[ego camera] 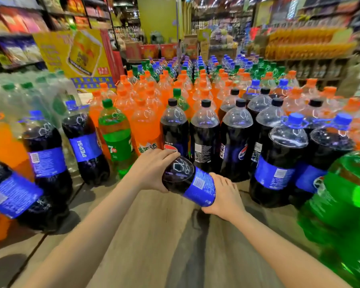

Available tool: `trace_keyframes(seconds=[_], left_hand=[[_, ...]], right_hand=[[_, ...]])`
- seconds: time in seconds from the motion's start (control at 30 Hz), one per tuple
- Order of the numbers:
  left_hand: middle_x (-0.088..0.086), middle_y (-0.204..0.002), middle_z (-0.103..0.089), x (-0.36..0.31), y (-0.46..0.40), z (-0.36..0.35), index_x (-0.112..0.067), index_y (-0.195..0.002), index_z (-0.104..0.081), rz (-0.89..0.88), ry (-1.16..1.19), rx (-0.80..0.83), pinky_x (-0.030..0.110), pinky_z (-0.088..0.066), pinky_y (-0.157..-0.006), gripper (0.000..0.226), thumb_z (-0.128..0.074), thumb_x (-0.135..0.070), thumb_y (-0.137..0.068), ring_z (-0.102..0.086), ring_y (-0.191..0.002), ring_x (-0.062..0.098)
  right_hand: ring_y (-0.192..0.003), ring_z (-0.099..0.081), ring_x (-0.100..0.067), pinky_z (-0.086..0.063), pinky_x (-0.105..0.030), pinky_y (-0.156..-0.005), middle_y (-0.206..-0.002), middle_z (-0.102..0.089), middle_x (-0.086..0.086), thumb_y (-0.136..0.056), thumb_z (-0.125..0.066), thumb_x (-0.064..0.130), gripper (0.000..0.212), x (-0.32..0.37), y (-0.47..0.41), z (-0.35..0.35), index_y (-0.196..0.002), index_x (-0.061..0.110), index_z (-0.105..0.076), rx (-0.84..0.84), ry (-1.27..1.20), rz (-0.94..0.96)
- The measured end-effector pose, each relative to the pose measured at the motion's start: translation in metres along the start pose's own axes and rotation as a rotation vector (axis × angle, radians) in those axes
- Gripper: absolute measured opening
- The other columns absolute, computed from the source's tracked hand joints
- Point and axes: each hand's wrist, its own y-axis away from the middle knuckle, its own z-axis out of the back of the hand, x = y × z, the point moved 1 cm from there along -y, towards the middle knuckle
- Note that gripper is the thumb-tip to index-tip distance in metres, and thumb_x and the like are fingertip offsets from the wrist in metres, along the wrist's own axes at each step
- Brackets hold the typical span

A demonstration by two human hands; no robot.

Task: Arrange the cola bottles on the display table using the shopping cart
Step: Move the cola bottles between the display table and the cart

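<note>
Wooden display table [154, 235]: 2 hands [152, 169] gripping 1 cola bottle [190, 181].

"PEPSI" reads on a standing cola bottle's blue label [85, 148]; "7" shows on the green bottle [115, 140].

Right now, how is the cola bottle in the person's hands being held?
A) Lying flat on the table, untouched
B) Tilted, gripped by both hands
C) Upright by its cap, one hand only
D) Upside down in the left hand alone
B: the cola bottle is tilted above the display table, with the left hand round its upper end and the right hand round its lower end.
</note>
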Motion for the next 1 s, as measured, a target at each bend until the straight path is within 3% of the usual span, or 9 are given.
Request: trace_keyframes(seconds=[0.2, 0.33, 0.47, 0.57, 0.6, 0.67, 0.83, 0.93, 1.0], left_hand=[[-0.003, -0.13, -0.058, 0.0, -0.021, 0.004, -0.022, -0.14, -0.045, -0.068, -0.075, -0.096, 0.037, -0.041, -0.082, 0.102, -0.063, -0.076, -0.055, -0.06, -0.107, 0.021], [0.0, -0.133, -0.056, -0.008, -0.034, 0.015, -0.022, -0.142, -0.044, -0.117, -0.055, -0.235, 0.042, -0.039, -0.088, 0.099, -0.067, -0.073, -0.06, -0.055, -0.114, 0.024], [0.004, -0.157, -0.023, -0.023, -0.024, -0.004, -0.018, -0.155, -0.015, 0.231, 0.479, -0.428, 0.044, -0.022, -0.119, 0.123, -0.082, -0.061, -0.061, -0.022, -0.146, 0.022], [-0.015, -0.152, -0.026, -0.068, -0.03, -0.02, -0.019, -0.155, 0.009, 0.379, 1.078, -0.285, 0.021, -0.025, -0.116, 0.144, -0.095, -0.041, -0.056, -0.028, -0.135, -0.015], [-0.014, -0.15, -0.031, -0.083, -0.036, -0.024, -0.019, -0.155, 0.008, 0.402, 1.185, -0.272, 0.014, -0.028, -0.111, 0.147, -0.096, -0.039, -0.053, -0.032, -0.13, -0.02], [-0.009, -0.149, -0.038, -0.104, -0.051, -0.029, -0.022, -0.155, -0.003, 0.461, 1.283, -0.349, 0.014, -0.032, -0.108, 0.142, -0.094, -0.046, -0.047, -0.039, -0.132, -0.01], [-0.019, -0.135, -0.047, -0.131, -0.077, -0.024, -0.025, -0.148, -0.023, 0.367, 1.266, -0.441, 0.008, -0.036, -0.1, 0.121, -0.098, -0.026, -0.053, -0.048, -0.123, -0.007], [-0.01, -0.135, -0.053, -0.148, -0.091, -0.016, -0.029, -0.146, -0.025, 0.3, 1.275, -0.451, 0.021, -0.04, -0.106, 0.116, -0.096, -0.024, -0.055, -0.05, -0.125, -0.003], [-0.01, -0.136, -0.054, -0.158, -0.1, -0.015, -0.032, -0.146, -0.024, 0.265, 1.266, -0.425, 0.03, -0.041, -0.109, 0.116, -0.095, -0.027, -0.054, -0.05, -0.126, 0.0]], right_hand=[[-0.137, -0.03, -0.018, -0.029, -0.049, -0.111, -0.15, -0.03, 0.006, -0.051, -0.079, 0.058, 0.124, 0.007, -0.014, 0.001, -0.15, 0.027, -0.011, -0.018, -0.125, 0.002], [-0.125, -0.044, -0.015, -0.039, -0.046, -0.102, -0.135, -0.046, 0.01, -0.046, -0.08, 0.053, 0.116, 0.016, -0.019, 0.01, -0.145, 0.033, -0.022, -0.128, -0.268, -0.048], [-0.114, -0.053, -0.013, -0.046, -0.04, -0.093, -0.12, -0.055, 0.017, -0.045, -0.083, 0.048, 0.1, 0.001, -0.011, 0.015, -0.133, 0.036, -0.037, -0.29, -0.452, -0.112], [-0.122, -0.049, -0.012, -0.042, -0.037, -0.101, -0.131, -0.053, 0.012, -0.043, -0.086, 0.048, 0.114, -0.008, -0.002, 0.017, -0.142, 0.034, -0.031, -0.319, -0.535, -0.172], [-0.123, -0.047, -0.01, -0.04, -0.034, -0.103, -0.133, -0.05, 0.011, -0.043, -0.088, 0.045, 0.116, -0.012, 0.0, 0.016, -0.143, 0.032, -0.03, -0.302, -0.563, -0.186], [-0.127, -0.041, -0.006, -0.034, -0.03, -0.108, -0.134, -0.042, 0.014, -0.046, -0.092, 0.038, 0.12, -0.018, 0.009, 0.021, -0.145, 0.032, -0.024, -0.243, -0.626, -0.175], [-0.135, -0.022, -0.005, -0.012, -0.017, -0.114, -0.147, -0.032, 0.002, -0.066, -0.069, 0.058, 0.101, -0.064, 0.036, 0.067, -0.148, 0.014, -0.029, -0.256, -0.283, -0.005], [-0.137, -0.028, -0.019, -0.014, -0.022, -0.115, -0.148, -0.035, -0.009, -0.079, -0.065, 0.039, 0.076, -0.083, 0.041, 0.108, -0.144, 0.01, -0.037, -0.451, -0.132, 0.002], [-0.137, -0.026, -0.027, -0.019, -0.032, -0.115, -0.15, -0.031, -0.012, -0.081, -0.07, 0.024, 0.073, -0.089, 0.036, 0.128, -0.145, 0.011, -0.037, -0.512, -0.022, -0.022]])
